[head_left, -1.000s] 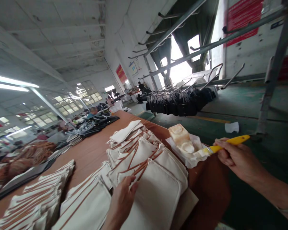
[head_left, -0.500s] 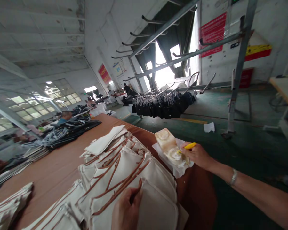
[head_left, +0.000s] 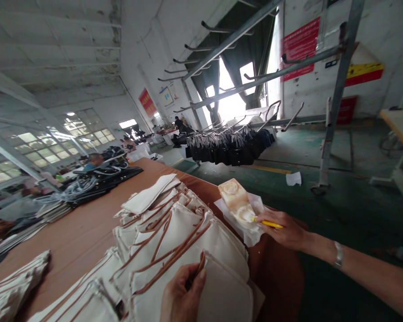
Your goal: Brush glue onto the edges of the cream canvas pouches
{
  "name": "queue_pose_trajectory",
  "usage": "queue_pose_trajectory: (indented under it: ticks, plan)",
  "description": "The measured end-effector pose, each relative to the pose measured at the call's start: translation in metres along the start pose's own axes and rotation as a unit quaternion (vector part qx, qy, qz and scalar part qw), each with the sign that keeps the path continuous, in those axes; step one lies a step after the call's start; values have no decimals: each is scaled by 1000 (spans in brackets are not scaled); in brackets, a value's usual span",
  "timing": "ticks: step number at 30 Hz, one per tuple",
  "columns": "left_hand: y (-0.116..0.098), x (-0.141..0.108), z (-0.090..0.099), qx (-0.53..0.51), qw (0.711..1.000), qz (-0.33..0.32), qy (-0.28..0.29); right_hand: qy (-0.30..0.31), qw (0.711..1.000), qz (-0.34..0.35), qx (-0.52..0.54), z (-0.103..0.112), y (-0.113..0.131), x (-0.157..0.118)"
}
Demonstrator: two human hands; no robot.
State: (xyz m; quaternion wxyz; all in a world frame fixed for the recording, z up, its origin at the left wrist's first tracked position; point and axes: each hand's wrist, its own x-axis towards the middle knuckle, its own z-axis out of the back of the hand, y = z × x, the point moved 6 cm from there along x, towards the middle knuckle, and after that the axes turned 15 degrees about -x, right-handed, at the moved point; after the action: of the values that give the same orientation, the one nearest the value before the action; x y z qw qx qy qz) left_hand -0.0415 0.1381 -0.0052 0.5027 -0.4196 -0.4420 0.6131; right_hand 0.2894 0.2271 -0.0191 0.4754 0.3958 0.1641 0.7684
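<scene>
- Factory walls, red signs and a metal rack (head_left: 235, 89) hung with dark items (head_left: 221, 152) stood beyond both hands, across a green floor.
- A person's left grip (head_left: 184, 290) was closed on a brown strip (head_left: 202, 259) at the corner of a cream panel (head_left: 225, 286), thumb and fingers pinched together.
- The right grip (head_left: 285, 228) was closed around a yellow-handled brush (head_left: 270, 223), its tip at white paste (head_left: 246, 214) in an open container (head_left: 237, 201) just left of the fingers.
- Under the container, beside the right grip, lay a crumpled white sheet (head_left: 258, 201) near the edge of the brown tabletop (head_left: 74, 232).
- Cream pieces (head_left: 188, 223) with brown strips overlapped in a pile around and beyond the left grip; another stack (head_left: 13, 281) lay well to its left.
- Farther off, beyond the left grip, black pieces (head_left: 124, 174) and pale cords (head_left: 79, 185) sat near a worker in blue (head_left: 94, 162).
- A silvery bracelet (head_left: 338, 254) circled the wrist behind the right grip.
</scene>
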Motion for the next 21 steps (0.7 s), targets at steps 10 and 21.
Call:
queue_pose_trajectory:
  ticks: [10, 21]
  plan:
    - [-17, -29, -8, -91, 995, 24, 33, -53, 996, -71, 5, 8, -5, -6]
    - [-23, -47, -17, -123, 987, 52, 84, -16, 919, -135, 371, 24, 98, -18]
